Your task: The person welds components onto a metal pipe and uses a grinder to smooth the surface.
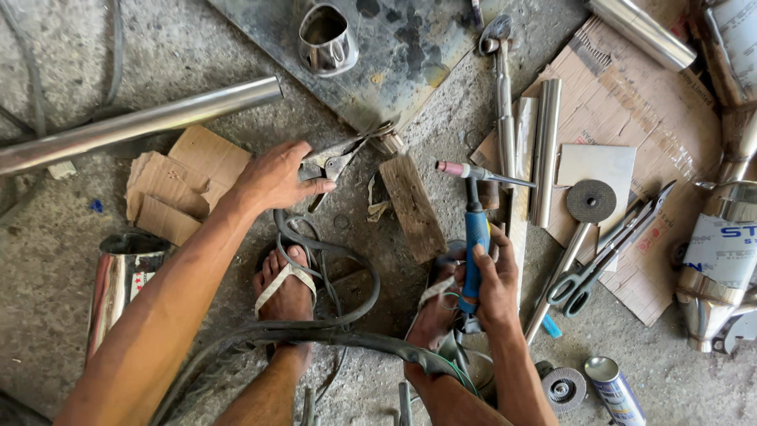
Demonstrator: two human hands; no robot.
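Note:
My left hand [274,178] grips the handles of metal pliers [341,158], whose jaws clamp a small shiny metal piece [386,140] at the edge of a steel plate [394,55]. My right hand [495,284] holds a blue-handled welding torch [475,229] upright, its pink nozzle [451,168] pointing left above a wooden block [412,207]. A black hose [331,335] runs from the torch across my sandalled feet [285,293].
A long steel pipe [134,122] lies at the left, torn cardboard [185,177] beside it. A bent pipe section [327,39] sits on the plate. To the right are metal strips [544,150], a cutting disc [591,199], scissors [607,256], a spray can [617,390] and exhaust parts [721,252].

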